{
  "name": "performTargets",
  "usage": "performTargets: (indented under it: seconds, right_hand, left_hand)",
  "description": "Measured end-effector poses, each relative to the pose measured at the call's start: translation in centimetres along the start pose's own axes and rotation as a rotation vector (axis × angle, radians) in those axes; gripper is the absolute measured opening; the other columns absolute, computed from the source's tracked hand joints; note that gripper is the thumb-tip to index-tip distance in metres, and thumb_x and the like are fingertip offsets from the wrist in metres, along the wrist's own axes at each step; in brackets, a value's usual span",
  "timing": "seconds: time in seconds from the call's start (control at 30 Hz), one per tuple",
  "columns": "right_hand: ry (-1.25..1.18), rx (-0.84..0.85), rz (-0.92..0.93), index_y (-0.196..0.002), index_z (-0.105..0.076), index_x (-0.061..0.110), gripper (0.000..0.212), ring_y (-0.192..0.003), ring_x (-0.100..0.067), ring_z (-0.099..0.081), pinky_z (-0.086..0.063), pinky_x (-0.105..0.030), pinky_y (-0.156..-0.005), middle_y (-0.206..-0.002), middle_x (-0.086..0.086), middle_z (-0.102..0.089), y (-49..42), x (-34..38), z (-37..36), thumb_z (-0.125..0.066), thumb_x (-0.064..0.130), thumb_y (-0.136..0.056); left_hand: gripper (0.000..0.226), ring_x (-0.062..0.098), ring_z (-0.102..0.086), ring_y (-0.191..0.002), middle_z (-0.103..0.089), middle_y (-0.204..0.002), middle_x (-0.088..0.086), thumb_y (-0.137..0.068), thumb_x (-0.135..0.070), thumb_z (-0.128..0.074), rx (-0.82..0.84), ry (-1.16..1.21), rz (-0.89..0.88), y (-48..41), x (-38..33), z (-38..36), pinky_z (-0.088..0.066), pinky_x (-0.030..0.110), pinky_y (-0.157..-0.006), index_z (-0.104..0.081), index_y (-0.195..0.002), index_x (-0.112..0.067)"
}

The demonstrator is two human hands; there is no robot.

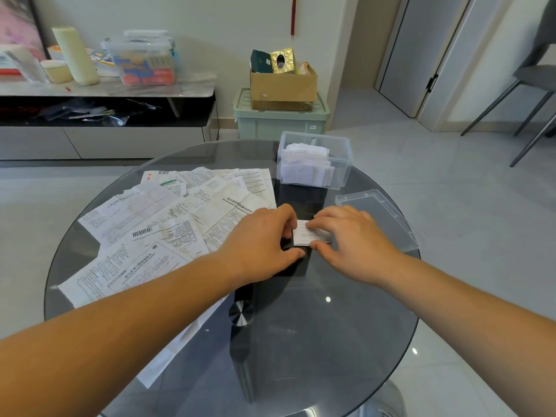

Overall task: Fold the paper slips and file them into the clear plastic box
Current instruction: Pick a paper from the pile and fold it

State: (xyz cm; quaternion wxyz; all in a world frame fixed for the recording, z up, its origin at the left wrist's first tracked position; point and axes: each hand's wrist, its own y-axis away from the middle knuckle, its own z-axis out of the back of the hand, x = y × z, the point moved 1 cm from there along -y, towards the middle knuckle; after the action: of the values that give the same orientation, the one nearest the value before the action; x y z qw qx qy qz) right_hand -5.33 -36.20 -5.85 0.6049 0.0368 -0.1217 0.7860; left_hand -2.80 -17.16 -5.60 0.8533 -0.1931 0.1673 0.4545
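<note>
L hand (pixel 264 239) & R hand (pixel 352 239) each pinch one folded slip (pixel 302 236). It lies btwn them on glass table (pixel 361 311). Clear box (pixel 343 170) sits beyond.

Head-worn wide view, looking forward and down, close over table (pixel 331 332)

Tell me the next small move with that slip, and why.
Likely lift the folded slip into the clear plastic box: left hand and right hand pinch it on the glass table, already folded small, and the box stands open just beyond, holding similar slips.
</note>
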Motion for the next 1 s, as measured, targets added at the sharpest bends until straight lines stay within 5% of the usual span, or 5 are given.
performTargets:
  seconds: [0.5, 0.83, 1.0]
  right_hand:
    - [-0.110, -0.037, 0.007, -0.148, -0.042, 0.026, 0.067, -0.134, -0.017, -0.041, -0.034, -0.040, -0.112, -0.145, 0.005, -0.050, 0.36, -0.40, 0.92, -0.068, 0.027, -0.087]
    - [-0.132, -0.049, 0.025, -0.143, -0.047, 0.026, 0.058, -0.129, -0.015, -0.044, -0.038, -0.037, -0.108, -0.139, 0.006, -0.053, 0.40, -0.35, 0.90, -0.065, 0.041, -0.091]
    - [-0.175, -0.058, 0.033, -0.134, -0.054, 0.028, 0.048, -0.118, -0.013, -0.050, -0.043, -0.033, -0.100, -0.128, 0.010, -0.057, 0.34, -0.54, 0.85, -0.063, 0.048, -0.091]
  left_hand:
    - [0.045, 0.006, -0.056, -0.084, -0.060, -0.097, -0.012, -0.079, -0.047, -0.079, -0.030, 0.036, 0.052, 0.09, -0.15, 0.29, -0.051, 0.022, -0.072, -0.045, -0.104, -0.029]
    - [0.045, 0.008, -0.054, -0.088, -0.058, -0.100, -0.011, -0.080, -0.050, -0.077, -0.042, 0.029, 0.035, 0.02, -0.14, 0.03, -0.049, 0.021, -0.073, -0.046, -0.105, -0.029]
    - [0.036, 0.010, -0.048, -0.107, -0.056, -0.117, -0.008, -0.087, -0.045, -0.072, -0.103, 0.015, -0.041, -0.06, 0.02, 0.00, -0.043, 0.026, -0.091, -0.060, -0.117, -0.031]
